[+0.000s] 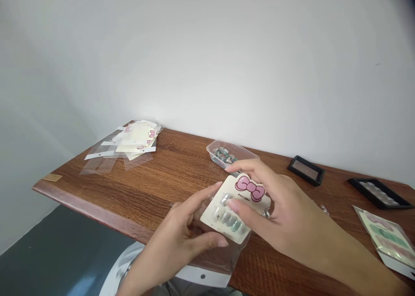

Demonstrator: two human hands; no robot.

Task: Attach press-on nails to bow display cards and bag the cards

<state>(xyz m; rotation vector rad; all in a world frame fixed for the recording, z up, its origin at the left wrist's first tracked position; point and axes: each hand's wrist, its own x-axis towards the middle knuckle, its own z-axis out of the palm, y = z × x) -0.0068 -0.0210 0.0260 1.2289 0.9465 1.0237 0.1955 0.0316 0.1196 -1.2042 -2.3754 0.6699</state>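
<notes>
A cream card (234, 209) with a pink bow print and a row of green press-on nails is held between both hands above the wooden table (168, 175). My left hand (183, 231) pinches its lower left edge with thumb and fingers. My right hand (275, 209) grips its right side, the thumb pressing on the nails; a ring shows on one finger. A clear plastic sleeve (214, 261) with a white header strip lies under the card near the table's front edge.
A clear tub (227, 153) of loose nails stands just behind the hands. A pile of bow cards and empty sleeves (129, 146) lies at the far left corner. Two black trays (306, 169) (379, 193) and a packed sleeve (389, 239) sit at the right.
</notes>
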